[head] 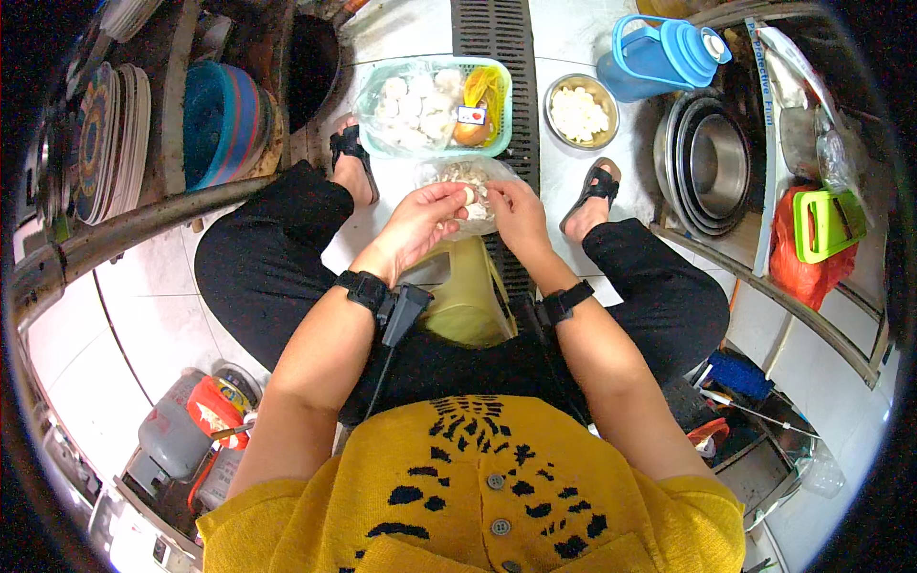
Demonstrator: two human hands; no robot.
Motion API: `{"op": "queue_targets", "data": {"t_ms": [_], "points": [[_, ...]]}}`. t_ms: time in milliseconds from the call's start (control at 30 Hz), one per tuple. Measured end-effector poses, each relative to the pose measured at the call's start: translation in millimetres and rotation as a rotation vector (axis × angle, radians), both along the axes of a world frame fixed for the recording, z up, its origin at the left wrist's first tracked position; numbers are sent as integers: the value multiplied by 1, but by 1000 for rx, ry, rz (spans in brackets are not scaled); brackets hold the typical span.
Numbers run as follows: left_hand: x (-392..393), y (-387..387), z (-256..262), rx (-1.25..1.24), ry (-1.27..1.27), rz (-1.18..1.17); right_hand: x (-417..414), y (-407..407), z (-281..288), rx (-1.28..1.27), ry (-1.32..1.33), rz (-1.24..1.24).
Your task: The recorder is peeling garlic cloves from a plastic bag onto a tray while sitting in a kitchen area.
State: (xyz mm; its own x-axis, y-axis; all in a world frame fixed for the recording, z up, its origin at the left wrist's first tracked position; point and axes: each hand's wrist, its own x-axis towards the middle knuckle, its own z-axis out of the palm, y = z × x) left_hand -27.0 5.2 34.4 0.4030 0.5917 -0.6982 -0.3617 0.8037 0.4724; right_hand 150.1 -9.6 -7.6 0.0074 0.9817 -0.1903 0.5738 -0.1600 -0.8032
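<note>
My left hand (426,218) pinches a pale garlic clove (470,195) between thumb and fingertips. Close beside it, my right hand (517,215) has thumb and fingers drawn together; whether they grip a bit of skin is too small to tell. Under both hands lies a clear plastic bag (458,170) with papery garlic skins in it. A pale green plastic basket (507,107) beyond it holds a clear bag of garlic bulbs (412,104) and a yellow net bag (483,86) around something brownish. To its right, a steel bowl (550,132) contains peeled garlic cloves (579,113).
A yellowish plastic object (462,304) stands between my legs. A black slotted drain grate (494,32) crosses the tiled floor. On the right are a blue jug (652,61), nested steel basins (716,165) and a metal rack (774,290); plates (118,143) and basins (215,122) fill the left shelf.
</note>
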Motion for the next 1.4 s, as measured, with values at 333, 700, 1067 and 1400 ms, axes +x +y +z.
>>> {"op": "queue_targets", "data": {"t_ms": [333,700,1067,1400], "points": [[0,-2,2,-49,-22,50,-11,8,43,-149,430,-31],[-2,0,5,-36,-30,21,-8,14,49,-90,280,88],[-13,7,-1,-167,62,226,-13,-3,28,202,150,231],[-6,3,0,-202,138,94,4,-4,-7,-63,46,40]]}}
